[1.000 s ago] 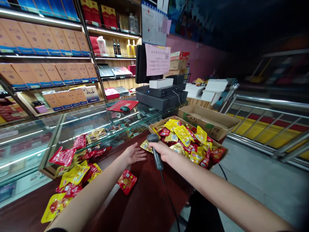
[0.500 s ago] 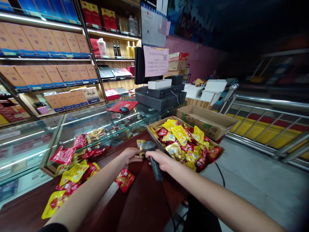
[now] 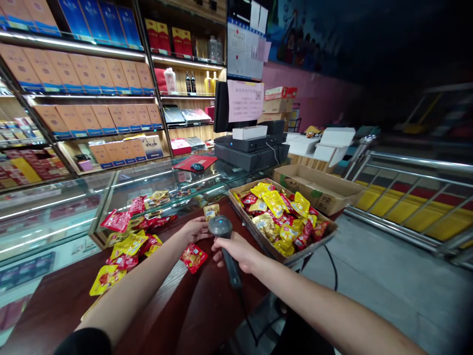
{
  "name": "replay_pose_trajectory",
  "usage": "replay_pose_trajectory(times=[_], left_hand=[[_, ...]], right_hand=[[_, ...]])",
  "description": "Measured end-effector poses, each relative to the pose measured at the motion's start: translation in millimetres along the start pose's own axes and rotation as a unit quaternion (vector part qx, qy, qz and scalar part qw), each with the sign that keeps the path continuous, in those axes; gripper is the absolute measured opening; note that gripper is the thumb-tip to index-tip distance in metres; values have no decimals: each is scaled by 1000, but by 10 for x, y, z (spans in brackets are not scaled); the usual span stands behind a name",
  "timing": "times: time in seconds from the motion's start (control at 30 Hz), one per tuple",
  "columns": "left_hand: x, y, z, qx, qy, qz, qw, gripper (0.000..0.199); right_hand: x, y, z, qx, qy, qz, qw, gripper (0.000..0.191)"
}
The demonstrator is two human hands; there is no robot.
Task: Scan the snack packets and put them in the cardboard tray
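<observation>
Snack packets (image 3: 127,241) lie on the counter (image 3: 207,296), left of a cardboard tray (image 3: 258,240) of more, before a glass display case (image 3: 148,197).

Dark wooden counter (image 3: 207,308) bearing foil snack packets (image 3: 194,258) and a cardboard tray (image 3: 258,232)

This is a retail shop. Lit shelves (image 3: 88,96) hold boxed liquor (image 3: 83,74) and bottles (image 3: 192,84); a glass display counter (image 3: 148,185), cash register (image 3: 251,148) and corded barcode scanner (image 3: 220,228) mark the checkout.
</observation>
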State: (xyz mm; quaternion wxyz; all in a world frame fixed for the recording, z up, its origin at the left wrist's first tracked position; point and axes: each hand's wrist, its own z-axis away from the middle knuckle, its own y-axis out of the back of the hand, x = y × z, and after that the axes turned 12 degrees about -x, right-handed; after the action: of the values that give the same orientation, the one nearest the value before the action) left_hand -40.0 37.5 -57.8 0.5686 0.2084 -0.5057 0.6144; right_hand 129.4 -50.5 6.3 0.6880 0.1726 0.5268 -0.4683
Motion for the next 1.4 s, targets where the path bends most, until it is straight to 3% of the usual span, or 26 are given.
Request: replay_pose_trajectory(times=[0.13, 0.37, 0.67, 0.97, 1.07, 1.13, 1.2, 1.27, 1.4], left_hand=[[-35, -61, 46, 32, -18, 14, 999, 30], [-116, -109, 82, 11, -12, 12, 1000, 29], [-143, -71, 104, -7, -13, 2, 1000, 20], [-85, -133, 152, -1, 14, -39, 999, 32], [-88, -122, 165, -14, 13, -35, 999, 29], [-86, -102, 180, -32, 11, -19, 999, 24], [-76, -86, 207, -43, 18, -7, 999, 18], [-59, -82, 244, -48, 27, -5, 998, 16], [-14, -113, 343, -63, 46, -21, 997, 17]], right_hand=[[50, -81, 65, 12, 7, 4, 1000, 5], [70, -154, 98, 40, 12, -9, 999, 17], [59, -173, 83, 51, 30, -4, 998, 18], [49, -165, 63, 47, 31, -7, 998, 22], [60, -118, 29, 57, 48, -3, 997, 13], [61, -50, -16, 95, 96, 10, 991, 2], [52, 47, -76, 147, 127, 17, 981, 7], [37, 154, -138, 172, 103, -1, 980, 7], [15, 307, -213, 125, 21, -58, 990, 6]])
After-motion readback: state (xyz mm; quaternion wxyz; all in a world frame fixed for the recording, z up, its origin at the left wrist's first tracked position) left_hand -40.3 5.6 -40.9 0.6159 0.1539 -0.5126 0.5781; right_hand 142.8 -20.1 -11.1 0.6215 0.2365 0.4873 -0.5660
